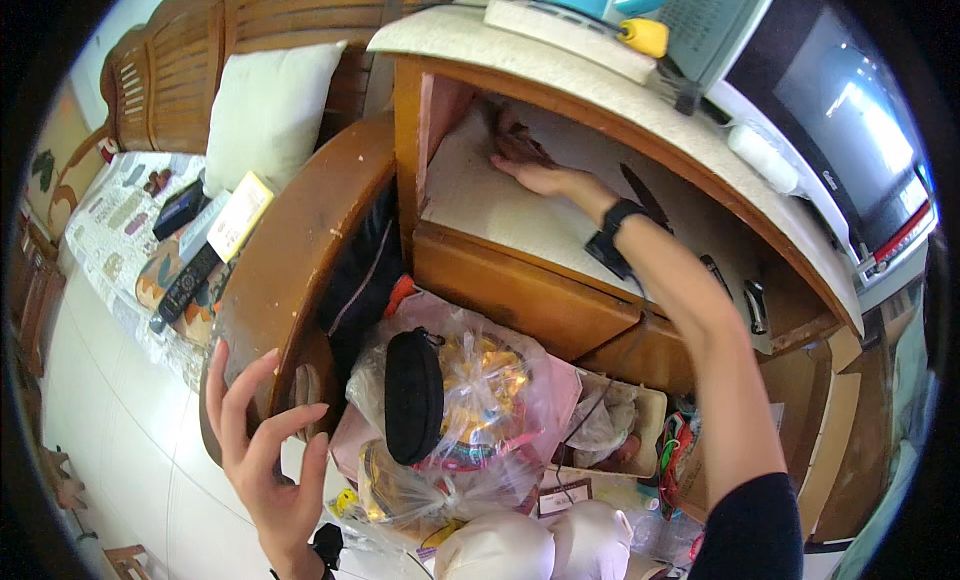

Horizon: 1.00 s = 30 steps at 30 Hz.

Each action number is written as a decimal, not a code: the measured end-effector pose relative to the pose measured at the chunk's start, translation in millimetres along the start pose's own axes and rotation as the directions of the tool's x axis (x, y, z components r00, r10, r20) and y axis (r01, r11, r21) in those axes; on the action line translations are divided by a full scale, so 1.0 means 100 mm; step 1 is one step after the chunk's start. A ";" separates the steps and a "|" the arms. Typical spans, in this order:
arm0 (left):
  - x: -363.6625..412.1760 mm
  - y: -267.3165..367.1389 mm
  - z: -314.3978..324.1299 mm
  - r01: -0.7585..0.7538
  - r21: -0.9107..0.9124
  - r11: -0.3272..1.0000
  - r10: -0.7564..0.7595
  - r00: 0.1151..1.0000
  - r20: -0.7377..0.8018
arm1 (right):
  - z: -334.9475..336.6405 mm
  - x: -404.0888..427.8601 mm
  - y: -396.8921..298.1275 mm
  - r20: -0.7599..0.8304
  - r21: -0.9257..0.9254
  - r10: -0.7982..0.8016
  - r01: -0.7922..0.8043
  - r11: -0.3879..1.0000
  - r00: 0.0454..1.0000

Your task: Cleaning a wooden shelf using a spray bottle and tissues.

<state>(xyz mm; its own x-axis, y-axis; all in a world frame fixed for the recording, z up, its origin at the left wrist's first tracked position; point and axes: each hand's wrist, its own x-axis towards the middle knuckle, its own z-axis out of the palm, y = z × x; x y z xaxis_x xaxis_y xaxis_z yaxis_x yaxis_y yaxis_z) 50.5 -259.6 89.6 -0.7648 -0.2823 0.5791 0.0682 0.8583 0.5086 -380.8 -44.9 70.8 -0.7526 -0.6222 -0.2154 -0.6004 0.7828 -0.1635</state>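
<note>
My right hand point(529, 163) reaches into the open shelf of a wooden cabinet point(517, 272), near its back left corner. Its fingers are at a small dark brown thing, blurred; whether they grip it I cannot tell. A knife point(645, 193) with a dark blade lies further right on the white shelf board. My left hand point(270, 445) is held with fingers apart at the lower left, beside the wooden armrest point(300, 212), with nothing in it. Below the shelf, a black zip case point(414, 396) rests on clear plastic bags point(487, 400) with shiny gold contents.
On the cabinet top are a white power strip point(570, 39), a yellow plug point(645, 37) and a monitor point(855, 129). A cushion point(274, 114), boxes point(240, 216) and a remote control point(189, 283) lie on the wooden sofa. A cable hangs before the cabinet, above a beige bin point(652, 437).
</note>
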 end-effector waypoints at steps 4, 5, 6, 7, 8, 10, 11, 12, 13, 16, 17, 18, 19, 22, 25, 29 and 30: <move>-0.01 -0.15 -0.17 -0.027 0.184 0.983 0.005 0.993 0.119 | 0.13 -0.30 -0.24 0.123 0.128 -0.183 0.168 0.978 0.975; 0.01 -0.19 -0.11 0.033 0.275 0.961 -0.046 0.998 0.040 | 0.10 -0.35 -0.30 0.174 0.085 -0.144 0.130 0.988 0.974; 0.07 -0.22 -0.01 0.081 0.324 0.943 -0.069 0.996 -0.048 | -0.02 -0.42 -0.23 0.167 0.040 -0.121 0.116 0.992 0.979; 0.08 -0.22 0.03 0.072 0.317 0.946 -0.063 0.997 -0.040 | 0.00 -0.32 -0.13 0.166 0.043 -0.109 0.103 0.994 0.980; 0.09 -0.23 0.06 0.082 0.240 0.967 -0.062 0.994 -0.090 | 0.02 -0.18 -0.04 0.054 0.000 -0.116 0.116 0.993 0.992; 0.06 -0.24 0.08 0.107 0.213 0.971 -0.085 0.990 -0.108 | 0.01 0.01 0.02 -0.052 -0.042 -0.125 0.123 0.992 0.991; 0.05 -0.24 0.10 0.106 0.211 0.972 -0.086 0.991 -0.103 | -0.02 0.09 0.00 -0.156 -0.102 -0.138 0.123 0.987 0.978; 0.04 -0.26 0.09 0.112 0.211 0.971 -0.092 0.990 -0.103 | -0.03 0.16 -0.04 -0.259 -0.157 -0.162 0.124 0.980 0.952; 0.03 -0.27 0.07 0.117 0.207 0.971 -0.097 0.990 -0.104 | -0.03 0.19 -0.05 -0.260 -0.154 -0.164 0.127 0.980 0.952; 0.03 -0.29 0.02 0.076 0.243 0.967 -0.057 0.995 -0.083 | -0.06 0.12 -0.02 -0.147 0.125 -0.132 0.151 0.981 0.980; 0.04 -0.29 0.02 0.060 0.233 0.971 -0.043 0.996 -0.078 | -0.06 0.02 0.02 -0.054 -0.030 -0.192 0.191 0.981 0.980; 0.04 -0.29 0.01 0.058 0.247 0.967 -0.039 0.996 -0.084 | -0.03 -0.13 0.02 -0.005 -0.104 -0.217 0.215 0.971 0.976; 0.03 -0.30 0.00 0.059 0.247 0.967 -0.038 0.995 -0.087 | -0.02 -0.28 -0.01 0.046 -0.179 -0.239 0.243 0.953 0.970; 0.02 -0.27 0.01 0.082 0.235 0.969 -0.059 0.993 -0.103 | 0.03 -0.83 0.00 -0.190 0.044 -0.295 0.308 0.950 0.937; -0.02 -0.31 -0.04 0.056 0.262 0.963 -0.033 0.995 -0.093 | 0.13 -1.30 -0.20 -0.112 0.247 -0.021 0.048 0.968 0.994; 0.02 -0.26 0.01 0.014 0.252 0.968 0.007 0.997 -0.082 | 0.22 -2.01 -0.14 -0.351 0.787 0.078 0.248 0.565 0.933; 0.02 -0.26 0.01 0.004 0.252 0.968 0.014 0.998 -0.068 | 0.18 -2.17 -0.18 -0.303 0.909 0.118 0.249 0.336 0.946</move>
<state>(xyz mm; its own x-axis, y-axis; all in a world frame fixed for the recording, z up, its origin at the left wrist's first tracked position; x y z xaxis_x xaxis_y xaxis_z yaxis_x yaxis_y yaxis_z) 46.5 -281.7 76.4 -0.7184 -0.2988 0.6281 -0.0985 0.9376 0.3334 -202.2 76.0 103.0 -0.8645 -0.4979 0.0684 -0.1432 0.1136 -0.9832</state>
